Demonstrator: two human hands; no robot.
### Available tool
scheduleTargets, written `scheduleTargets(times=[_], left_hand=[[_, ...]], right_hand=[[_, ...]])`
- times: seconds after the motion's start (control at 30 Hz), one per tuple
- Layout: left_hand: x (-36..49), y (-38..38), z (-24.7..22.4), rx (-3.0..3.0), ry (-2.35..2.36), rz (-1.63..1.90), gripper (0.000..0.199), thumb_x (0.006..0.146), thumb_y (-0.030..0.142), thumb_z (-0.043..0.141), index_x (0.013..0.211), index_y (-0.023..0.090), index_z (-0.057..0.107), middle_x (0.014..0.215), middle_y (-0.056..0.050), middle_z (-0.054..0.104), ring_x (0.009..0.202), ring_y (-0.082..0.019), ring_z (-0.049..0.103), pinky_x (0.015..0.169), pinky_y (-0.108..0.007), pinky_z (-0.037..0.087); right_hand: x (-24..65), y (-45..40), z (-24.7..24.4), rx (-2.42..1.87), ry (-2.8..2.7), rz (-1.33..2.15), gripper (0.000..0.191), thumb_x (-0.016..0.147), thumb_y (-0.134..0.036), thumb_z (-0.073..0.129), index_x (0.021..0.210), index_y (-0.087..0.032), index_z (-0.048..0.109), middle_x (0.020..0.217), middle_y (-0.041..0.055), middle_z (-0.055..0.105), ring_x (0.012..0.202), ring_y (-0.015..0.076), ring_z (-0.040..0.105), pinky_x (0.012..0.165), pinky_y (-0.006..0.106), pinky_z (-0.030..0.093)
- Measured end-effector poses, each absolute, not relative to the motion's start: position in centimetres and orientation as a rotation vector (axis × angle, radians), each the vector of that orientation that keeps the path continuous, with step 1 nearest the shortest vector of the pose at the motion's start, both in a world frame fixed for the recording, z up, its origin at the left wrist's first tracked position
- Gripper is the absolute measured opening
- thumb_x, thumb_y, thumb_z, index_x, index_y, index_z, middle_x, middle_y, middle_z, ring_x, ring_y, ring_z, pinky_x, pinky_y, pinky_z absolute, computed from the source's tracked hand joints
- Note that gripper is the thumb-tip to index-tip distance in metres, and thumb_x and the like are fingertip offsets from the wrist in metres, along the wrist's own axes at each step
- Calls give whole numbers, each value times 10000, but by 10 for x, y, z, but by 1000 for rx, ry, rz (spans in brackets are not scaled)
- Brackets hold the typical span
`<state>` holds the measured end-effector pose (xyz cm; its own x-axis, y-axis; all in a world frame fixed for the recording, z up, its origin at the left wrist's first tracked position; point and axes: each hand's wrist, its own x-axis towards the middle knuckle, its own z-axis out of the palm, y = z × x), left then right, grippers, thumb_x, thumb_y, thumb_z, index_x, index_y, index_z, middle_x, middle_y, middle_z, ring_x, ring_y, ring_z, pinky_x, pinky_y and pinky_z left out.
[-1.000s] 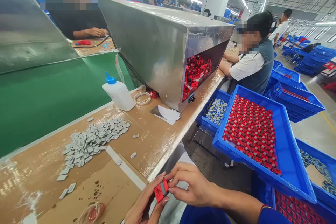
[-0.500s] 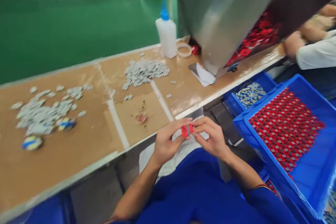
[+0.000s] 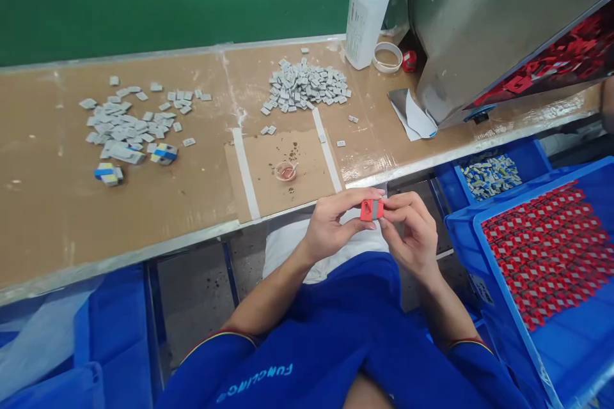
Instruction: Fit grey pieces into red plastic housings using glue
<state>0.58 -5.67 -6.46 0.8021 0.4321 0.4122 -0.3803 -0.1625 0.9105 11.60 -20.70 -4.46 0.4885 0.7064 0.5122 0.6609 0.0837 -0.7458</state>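
Note:
Both my hands hold a small red plastic part [image 3: 371,209] with a grey band across it, pinched between the fingertips above my lap. My left hand [image 3: 330,225] grips one end and my right hand [image 3: 407,230] the other. Just beyond them, on the brown-covered workbench [image 3: 52,204], stands a small glass dish [image 3: 286,171] with a reddish residue. Two loose piles of small grey pieces [image 3: 307,84] [image 3: 129,128] lie further off, with a few blue-and-yellow pieces [image 3: 109,174] beside the left pile. Neither hand touches these.
A blue tray [image 3: 499,307] with rows of red parts sits at my right, beside a blue bin [image 3: 527,156] of blue-and-white pieces. A steel hood [image 3: 494,25], a white glue bottle [image 3: 367,13] and a tape roll [image 3: 387,57] stand at the bench's back edge.
My view has swung down and left from the co-workers and hood to the bench. The red part stays held in both hands, now nearer the middle of my view.

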Motion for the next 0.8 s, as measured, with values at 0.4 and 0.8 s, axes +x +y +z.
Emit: scheduleTargets(times=[0.4, 0.8], left_hand=[[8, -52, -62, 1686, -23, 760, 311, 925, 236, 790, 1228, 175, 757, 1245, -137, 801, 1161, -238, 776, 1040, -352, 626], [1, -48, -62, 1814, -3, 713, 326, 896, 315, 816, 1220, 334, 783, 1131, -63, 743, 991, -212, 767, 823, -277, 662]], right_hand=[[114, -206, -49, -1623, -1189, -7, 134, 942, -116, 670, 1006, -234, 679, 1036, 70, 695, 918, 188, 676, 765, 350, 581], [109, -218, -37, -1614, -1213, 18, 53, 1003, -263, 660, 1011, -215, 641, 1185, 126, 744, 1068, 181, 726, 921, 319, 594]])
